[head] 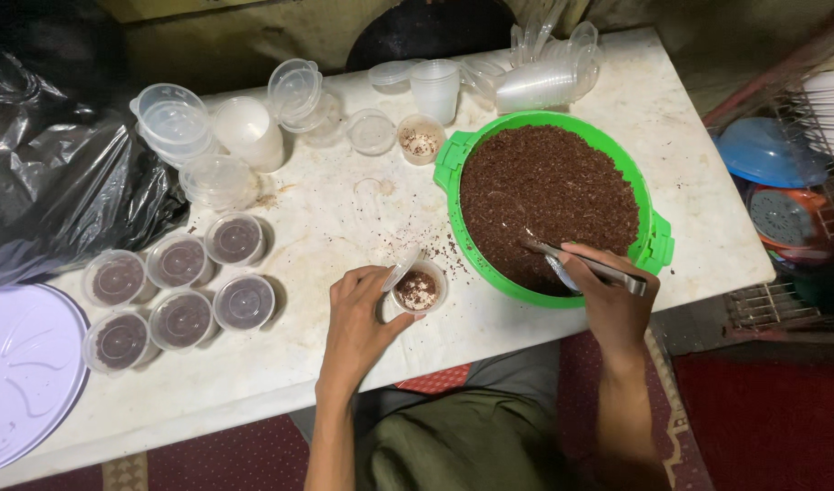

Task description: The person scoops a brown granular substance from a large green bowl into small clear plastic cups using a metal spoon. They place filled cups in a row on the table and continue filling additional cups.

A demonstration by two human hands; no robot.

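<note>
Head view looks down on a small clear cup near the front of the white table, open, with its hinged lid tipped up and a mix of brown and pale bits inside. The left hand curls around the cup's near side, thumb and fingers touching it. Just to its right, the right hand is closed on a metal spoon whose end lies in the green bowl, which is filled with dark brown crumbly stuff. Left of the cup stand 7 closed cups of the same dark filling. Empty cups and lids crowd the table's far edge. A black plastic bag sits at the left, and a red patterned carpet covers the floor.
</note>
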